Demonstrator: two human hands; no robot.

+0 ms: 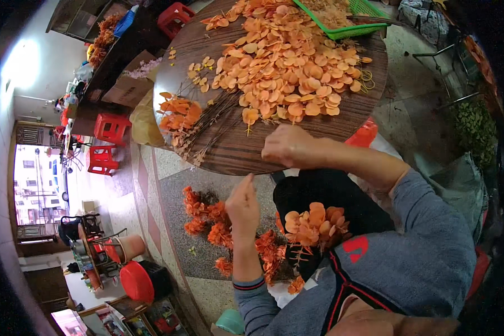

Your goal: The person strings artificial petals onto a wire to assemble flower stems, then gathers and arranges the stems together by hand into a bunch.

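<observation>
My right hand (pixel 288 147) is closed over the near edge of the round brown table (pixel 232 148); its fingers are curled, and anything inside them is hidden. Below the edge, my left hand (pixel 243 208) is closed with its fingertips pressed together, and whatever it pinches is too small to make out. A large heap of orange artificial leaves (pixel 297 73) covers much of the tabletop beyond my right hand. Left of the heap lie thin brown stems (pixel 215 115) and an orange leaf cluster (pixel 182 113). A spray of orange leaves (pixel 316 224) rests on my lap.
A green plastic basket (pixel 347 32) stands at the table's far side. Bunches of orange artificial flowers (pixel 215 215) lie on the floor by my left forearm. Red stools (pixel 111 129) and a cardboard box (pixel 130 87) are to the left. A pale sack (pixel 456 187) stands at right.
</observation>
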